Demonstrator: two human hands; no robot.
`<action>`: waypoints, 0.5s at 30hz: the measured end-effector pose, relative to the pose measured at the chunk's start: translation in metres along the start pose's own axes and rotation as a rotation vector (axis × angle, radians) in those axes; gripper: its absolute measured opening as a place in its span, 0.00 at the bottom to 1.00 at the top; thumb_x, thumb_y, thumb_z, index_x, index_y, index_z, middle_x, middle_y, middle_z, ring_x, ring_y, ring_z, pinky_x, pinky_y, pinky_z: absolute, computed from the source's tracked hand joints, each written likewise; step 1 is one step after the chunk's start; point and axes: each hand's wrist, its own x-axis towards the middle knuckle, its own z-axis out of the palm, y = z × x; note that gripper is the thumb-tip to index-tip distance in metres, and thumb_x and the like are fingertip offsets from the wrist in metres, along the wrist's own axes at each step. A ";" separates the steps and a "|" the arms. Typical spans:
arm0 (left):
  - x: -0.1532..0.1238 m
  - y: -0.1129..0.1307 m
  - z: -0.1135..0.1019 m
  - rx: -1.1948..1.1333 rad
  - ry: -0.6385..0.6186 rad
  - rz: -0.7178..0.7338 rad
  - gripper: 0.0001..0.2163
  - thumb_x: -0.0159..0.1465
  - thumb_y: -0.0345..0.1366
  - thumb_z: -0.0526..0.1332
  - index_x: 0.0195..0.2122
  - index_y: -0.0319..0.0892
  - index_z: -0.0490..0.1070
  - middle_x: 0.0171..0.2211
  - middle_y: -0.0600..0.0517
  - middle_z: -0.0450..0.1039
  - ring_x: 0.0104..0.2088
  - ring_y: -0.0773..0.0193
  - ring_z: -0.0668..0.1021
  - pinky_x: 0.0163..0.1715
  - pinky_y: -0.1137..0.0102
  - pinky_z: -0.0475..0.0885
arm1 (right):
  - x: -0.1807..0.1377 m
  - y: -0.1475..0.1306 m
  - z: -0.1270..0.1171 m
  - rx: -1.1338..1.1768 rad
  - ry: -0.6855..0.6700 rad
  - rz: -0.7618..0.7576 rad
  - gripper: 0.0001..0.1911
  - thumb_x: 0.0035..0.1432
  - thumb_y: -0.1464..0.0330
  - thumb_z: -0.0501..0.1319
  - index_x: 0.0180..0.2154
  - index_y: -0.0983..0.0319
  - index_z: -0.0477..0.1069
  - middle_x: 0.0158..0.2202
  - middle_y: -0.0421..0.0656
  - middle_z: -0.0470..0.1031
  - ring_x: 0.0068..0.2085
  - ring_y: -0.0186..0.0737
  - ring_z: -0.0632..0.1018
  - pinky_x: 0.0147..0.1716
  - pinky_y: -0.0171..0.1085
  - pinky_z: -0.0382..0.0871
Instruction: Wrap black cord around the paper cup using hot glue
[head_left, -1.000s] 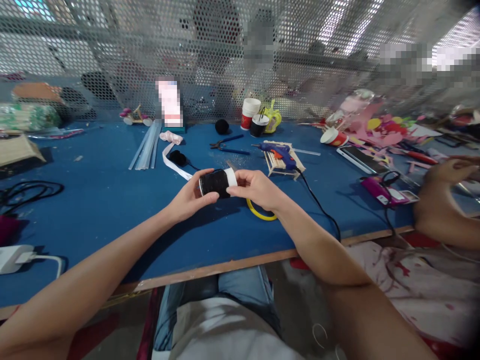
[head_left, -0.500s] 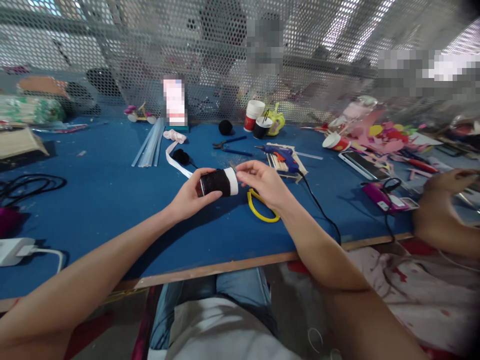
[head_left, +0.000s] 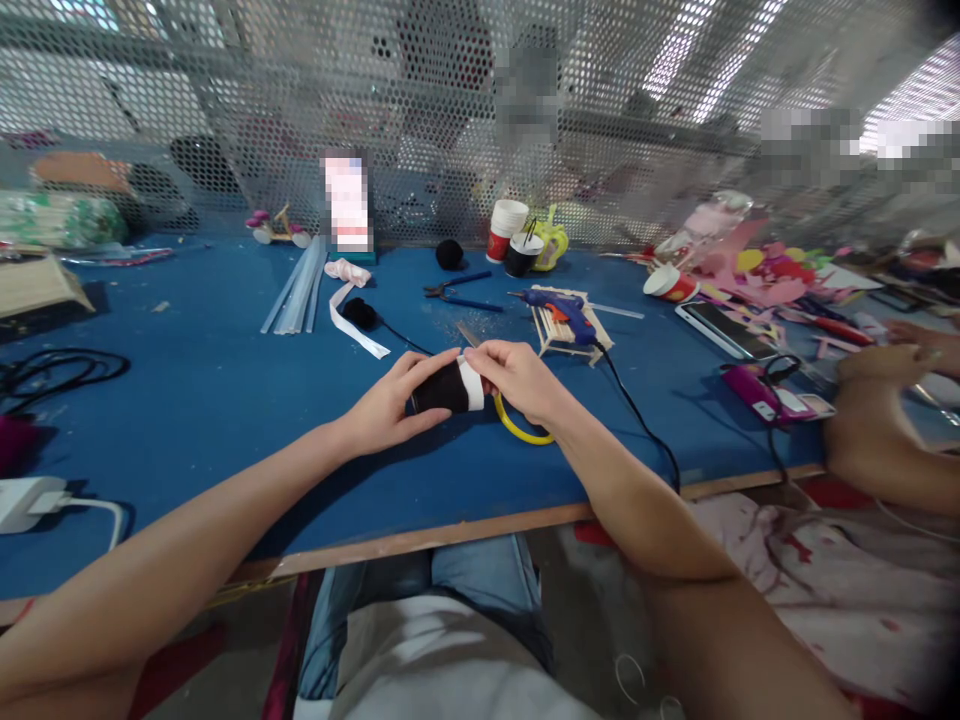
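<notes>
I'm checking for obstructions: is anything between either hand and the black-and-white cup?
Nothing visible. The left hand grips the cup directly; the right hand is at its white end, some fingertips hidden. The yellow-handled scissors lie on the table, not in between.

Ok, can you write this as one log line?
left hand: holding black cylinder; right hand: touching its white end; nearby: yellow handle, glue gun on wooden rack

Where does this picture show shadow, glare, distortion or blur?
Head view: soft shadow on the blue tabletop, below the left hand; head view: bright strips behind the perforated grey metal screen, upper right; head view, right edge: another person's bare forearm looks stretched, nearby things blurred.
</notes>
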 end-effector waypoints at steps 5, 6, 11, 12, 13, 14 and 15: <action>0.001 -0.001 0.000 0.032 0.027 0.005 0.26 0.59 0.39 0.59 0.57 0.43 0.55 0.47 0.44 0.64 0.47 0.57 0.69 0.48 0.62 0.67 | 0.002 -0.002 -0.005 -0.021 0.033 0.027 0.20 0.53 0.53 0.56 0.23 0.63 0.66 0.19 0.38 0.65 0.21 0.29 0.66 0.21 0.33 0.59; 0.001 -0.002 0.000 0.023 0.044 -0.006 0.25 0.58 0.39 0.60 0.56 0.42 0.56 0.48 0.44 0.64 0.48 0.57 0.69 0.48 0.62 0.67 | 0.003 -0.004 -0.008 -0.029 0.070 0.028 0.19 0.53 0.53 0.57 0.24 0.63 0.66 0.19 0.39 0.67 0.22 0.30 0.67 0.22 0.33 0.60; 0.000 -0.003 0.002 -0.008 0.077 -0.094 0.25 0.58 0.41 0.60 0.54 0.41 0.57 0.50 0.43 0.65 0.48 0.55 0.71 0.46 0.62 0.69 | 0.012 -0.011 -0.042 -0.026 0.346 0.002 0.15 0.52 0.57 0.60 0.26 0.63 0.68 0.19 0.39 0.68 0.19 0.28 0.67 0.19 0.31 0.62; 0.000 -0.002 0.002 -0.006 0.074 -0.114 0.25 0.58 0.42 0.60 0.54 0.41 0.57 0.49 0.43 0.66 0.48 0.55 0.72 0.45 0.62 0.69 | 0.015 -0.011 -0.052 -0.045 0.395 -0.011 0.15 0.53 0.58 0.59 0.26 0.64 0.69 0.19 0.39 0.68 0.19 0.28 0.67 0.19 0.31 0.61; 0.000 -0.002 0.003 -0.004 0.073 -0.133 0.25 0.58 0.42 0.60 0.54 0.41 0.57 0.49 0.43 0.66 0.47 0.55 0.72 0.45 0.62 0.69 | 0.018 -0.010 -0.062 -0.071 0.450 -0.027 0.15 0.55 0.58 0.57 0.27 0.64 0.69 0.18 0.39 0.67 0.18 0.28 0.67 0.19 0.31 0.62; 0.000 -0.003 0.003 -0.001 0.073 -0.151 0.24 0.58 0.43 0.60 0.54 0.41 0.57 0.48 0.44 0.67 0.47 0.55 0.73 0.44 0.62 0.70 | 0.022 -0.007 -0.074 -0.116 0.499 -0.040 0.16 0.57 0.59 0.55 0.27 0.65 0.70 0.18 0.40 0.68 0.18 0.28 0.67 0.19 0.31 0.62; -0.001 -0.003 0.003 0.000 0.073 -0.165 0.24 0.58 0.43 0.60 0.53 0.41 0.57 0.48 0.44 0.67 0.46 0.55 0.73 0.44 0.62 0.70 | 0.026 -0.003 -0.085 -0.186 0.543 -0.048 0.15 0.58 0.61 0.53 0.28 0.65 0.70 0.19 0.41 0.69 0.19 0.29 0.69 0.20 0.31 0.63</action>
